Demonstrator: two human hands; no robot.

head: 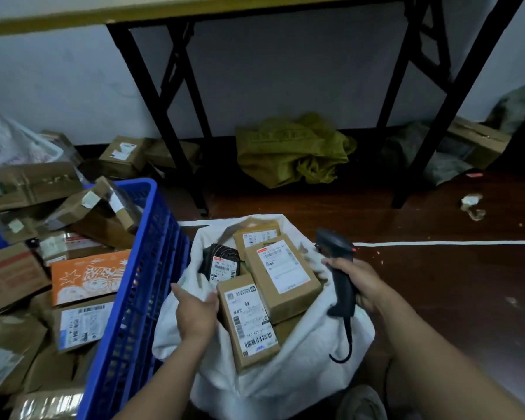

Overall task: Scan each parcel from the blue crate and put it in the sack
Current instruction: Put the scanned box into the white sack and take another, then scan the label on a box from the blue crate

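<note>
A blue crate (140, 268) at the left is heaped with cardboard parcels, an orange one (88, 277) among them. Right of it stands an open white sack (285, 374) holding several labelled boxes and a black packet (222, 262). My left hand (196, 313) is over the sack's left side, fingers spread and relaxed, beside the nearest brown parcel (249, 322); whether it touches the box is unclear. My right hand (361, 283) grips the handle of a black barcode scanner (340, 268) above the sack's right edge, its cable hanging down.
A black-legged folding table (176, 95) stands against the wall ahead. Under it lies a crumpled yellow-green sack (294, 150). More boxes (125, 153) lie on the dark floor at the left and far right. A white line (437, 243) crosses the floor.
</note>
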